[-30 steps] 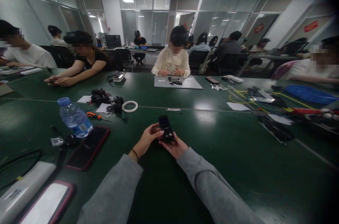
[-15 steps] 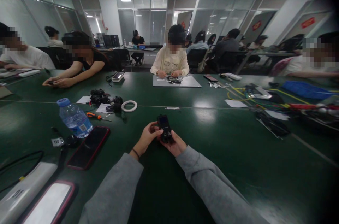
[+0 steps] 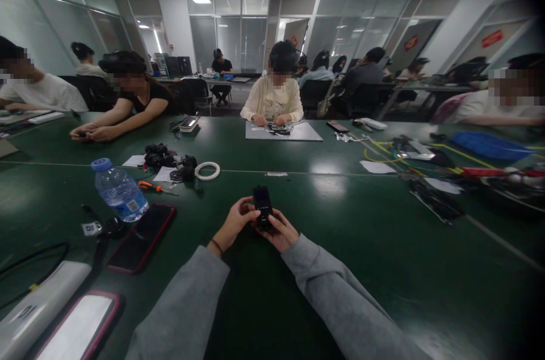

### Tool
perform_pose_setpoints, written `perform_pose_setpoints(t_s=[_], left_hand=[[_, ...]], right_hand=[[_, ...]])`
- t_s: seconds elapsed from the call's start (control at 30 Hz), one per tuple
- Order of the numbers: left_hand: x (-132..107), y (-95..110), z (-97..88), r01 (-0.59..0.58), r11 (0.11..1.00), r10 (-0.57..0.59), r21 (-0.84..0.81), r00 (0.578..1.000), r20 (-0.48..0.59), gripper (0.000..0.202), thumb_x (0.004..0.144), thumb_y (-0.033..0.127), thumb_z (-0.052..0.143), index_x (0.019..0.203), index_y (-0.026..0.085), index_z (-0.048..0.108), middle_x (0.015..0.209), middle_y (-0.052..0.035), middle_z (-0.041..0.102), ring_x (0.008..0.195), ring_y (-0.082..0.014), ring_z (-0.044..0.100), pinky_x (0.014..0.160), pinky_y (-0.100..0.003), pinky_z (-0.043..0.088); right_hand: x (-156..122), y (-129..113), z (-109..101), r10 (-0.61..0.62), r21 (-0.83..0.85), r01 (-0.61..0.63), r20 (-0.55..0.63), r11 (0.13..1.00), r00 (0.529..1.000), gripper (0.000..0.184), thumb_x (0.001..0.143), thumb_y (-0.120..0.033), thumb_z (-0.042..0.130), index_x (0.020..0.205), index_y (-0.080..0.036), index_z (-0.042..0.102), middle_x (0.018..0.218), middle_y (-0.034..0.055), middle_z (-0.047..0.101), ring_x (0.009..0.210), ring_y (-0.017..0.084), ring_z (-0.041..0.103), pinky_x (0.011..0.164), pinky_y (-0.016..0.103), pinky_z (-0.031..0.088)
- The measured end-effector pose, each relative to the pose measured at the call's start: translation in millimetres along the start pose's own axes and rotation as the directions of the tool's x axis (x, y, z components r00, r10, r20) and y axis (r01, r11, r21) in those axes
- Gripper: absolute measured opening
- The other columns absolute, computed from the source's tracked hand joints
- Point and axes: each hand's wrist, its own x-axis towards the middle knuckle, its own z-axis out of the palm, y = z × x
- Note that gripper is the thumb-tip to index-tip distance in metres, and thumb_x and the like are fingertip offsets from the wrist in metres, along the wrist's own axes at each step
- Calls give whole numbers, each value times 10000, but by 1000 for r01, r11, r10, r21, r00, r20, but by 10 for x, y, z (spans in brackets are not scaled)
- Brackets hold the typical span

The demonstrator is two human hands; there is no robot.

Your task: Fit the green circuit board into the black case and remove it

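A small black handheld device (image 3: 262, 201) with a dark screen and a few buttons is held up between both hands above the green table (image 3: 238, 314). My left hand (image 3: 235, 225) grips its left side, with the thumb on the front. My right hand (image 3: 281, 230) is closed round its lower right, the thumb lying over the buttons. The fingers behind the device are mostly hidden. To the left, a phone in a red case (image 3: 142, 238) lies beside a water bottle (image 3: 121, 189).
An orange screwdriver (image 3: 157, 187), bundled black cables (image 3: 158, 157) and a white ring (image 3: 207, 171) lie ahead on the left. Near me are a white box (image 3: 46, 303) and a second phone (image 3: 80, 329). Wires and a blue tray (image 3: 489, 145) lie right. A person (image 3: 272, 93) sits opposite.
My right thumb has moved from the device's right edge onto its front, over the buttons. The left hand stays in nearly the same place.
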Motion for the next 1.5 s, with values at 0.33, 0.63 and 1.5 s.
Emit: perform_pose_setpoints(t_s=[0.33, 0.63, 1.5], left_hand=[[9, -17, -8, 6, 999, -5, -35, 1000, 13, 547, 640, 254, 722, 1135, 153, 513, 941, -73, 613, 882, -178, 582, 764, -301, 437], [-21, 35, 6, 24, 997, -19, -79, 998, 65, 526, 655, 241, 714, 1138, 161, 524, 1011, -99, 624, 923, -193, 587, 795, -319, 437], [-25, 42, 13, -40, 998, 36, -53, 996, -79, 475, 607, 238, 755, 1018, 132, 542, 928, -71, 615, 881, -166, 583, 844, -329, 425]], right_hand=[[-11, -15, -9, 4, -14, -4, 37, 1000, 999, 425, 722, -304, 707, 1040, -241, 431, 986, 45, 630, 934, 216, 618, 852, 372, 462], [-2, -43, -41, 12, -3, -12, 90, 1000, 996, 427, 727, -276, 707, 1038, -258, 415, 1031, 29, 611, 945, 188, 612, 837, 321, 465], [43, 100, 127, -362, -486, 271, -103, 831, 926, 763, 659, -421, 721, 1287, -289, 308, 1139, 74, 495, 1019, 228, 529, 906, 438, 422]])
